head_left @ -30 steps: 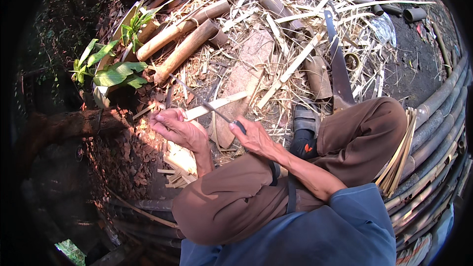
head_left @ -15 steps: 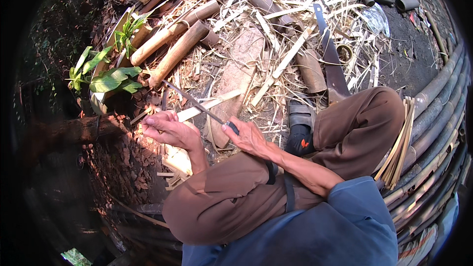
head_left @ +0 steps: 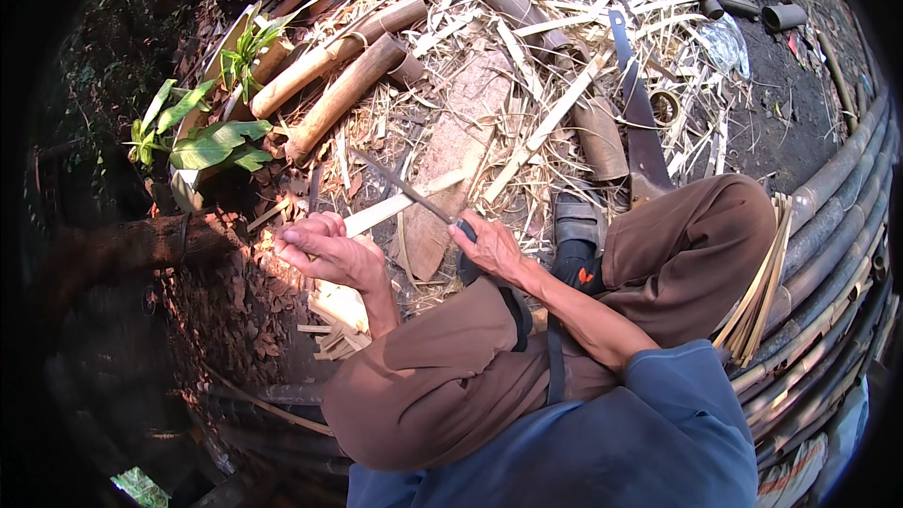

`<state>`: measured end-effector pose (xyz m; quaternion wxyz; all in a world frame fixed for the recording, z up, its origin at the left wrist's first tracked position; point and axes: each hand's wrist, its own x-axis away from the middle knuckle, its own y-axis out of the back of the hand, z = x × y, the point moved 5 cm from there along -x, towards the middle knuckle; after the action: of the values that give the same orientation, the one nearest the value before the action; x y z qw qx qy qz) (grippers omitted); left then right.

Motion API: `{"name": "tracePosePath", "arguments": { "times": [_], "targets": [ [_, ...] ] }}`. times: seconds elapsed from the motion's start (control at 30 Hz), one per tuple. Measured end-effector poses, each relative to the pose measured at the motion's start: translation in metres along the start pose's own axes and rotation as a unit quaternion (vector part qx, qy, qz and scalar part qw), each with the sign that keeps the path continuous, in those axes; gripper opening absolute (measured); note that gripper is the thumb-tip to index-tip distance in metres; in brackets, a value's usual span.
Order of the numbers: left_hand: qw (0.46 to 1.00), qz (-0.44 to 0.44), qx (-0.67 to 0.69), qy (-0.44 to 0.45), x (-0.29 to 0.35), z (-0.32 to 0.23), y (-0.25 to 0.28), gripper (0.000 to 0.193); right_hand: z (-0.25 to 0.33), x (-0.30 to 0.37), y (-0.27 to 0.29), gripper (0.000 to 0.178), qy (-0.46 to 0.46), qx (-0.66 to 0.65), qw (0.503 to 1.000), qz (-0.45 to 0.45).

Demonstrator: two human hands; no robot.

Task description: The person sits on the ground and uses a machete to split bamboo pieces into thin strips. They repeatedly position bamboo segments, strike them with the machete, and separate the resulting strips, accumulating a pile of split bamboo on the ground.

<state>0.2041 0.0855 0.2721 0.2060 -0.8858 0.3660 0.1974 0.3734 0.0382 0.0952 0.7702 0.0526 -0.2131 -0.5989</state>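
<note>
My left hand [head_left: 334,252] is closed around the near end of a pale split bamboo strip [head_left: 381,214], which points away to the right. The palm side of that hand faces up. In my right hand [head_left: 494,246] is the dark handle of a knife [head_left: 400,183]. Its long, thin blade slants up to the left and crosses over the strip, but whether the edge touches it I cannot tell. Beyond the strip's far end lies a worn wooden board [head_left: 461,122]. Short pale bamboo pieces [head_left: 340,310] rest below my left wrist.
Bamboo tubes [head_left: 339,108] lie ahead on the left, beside a leafy plant [head_left: 212,143]. Shavings [head_left: 555,66] litter the ground. A handsaw [head_left: 632,85] lies beyond my bent knee. Long bamboo poles [head_left: 847,188] and a bundle of thin strips [head_left: 762,282] are at the right.
My right hand has slid the knife to the right and slightly away, toward the strip's far end. My left hand keeps its hold in nearly the same place.
</note>
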Motion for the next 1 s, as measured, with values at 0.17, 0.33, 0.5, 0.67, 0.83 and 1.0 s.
{"name": "tracePosePath", "arguments": {
  "times": [0.17,0.33,0.5,0.67,0.83,1.0],
  "targets": [
    [0.999,-0.032,-0.023,0.000,-0.005,-0.002,0.006,0.033,-0.015,-0.004,-0.010,0.043,-0.036,-0.032,0.999,-0.009],
    [1.000,-0.015,-0.010,-0.013,0.001,0.000,-0.006,0.032,-0.072,-0.018,-0.005,0.043,-0.065,0.026,0.996,-0.057],
    [0.999,-0.026,-0.029,0.003,-0.004,0.000,0.009,0.033,-0.068,0.002,-0.011,0.044,-0.049,0.039,0.998,-0.020],
    [1.000,0.021,-0.023,0.001,0.013,0.030,0.004,0.030,-0.124,-0.006,-0.006,0.049,-0.103,-0.070,0.991,-0.054],
    [0.942,0.173,-0.057,0.281,0.035,0.238,0.118,0.070,-0.075,-0.008,-0.035,0.052,-0.163,-0.276,0.946,0.045],
    [0.957,0.126,-0.092,0.247,0.026,0.099,0.021,0.068,-0.104,0.003,-0.011,0.046,-0.219,-0.322,0.921,0.002]
  ]
}}
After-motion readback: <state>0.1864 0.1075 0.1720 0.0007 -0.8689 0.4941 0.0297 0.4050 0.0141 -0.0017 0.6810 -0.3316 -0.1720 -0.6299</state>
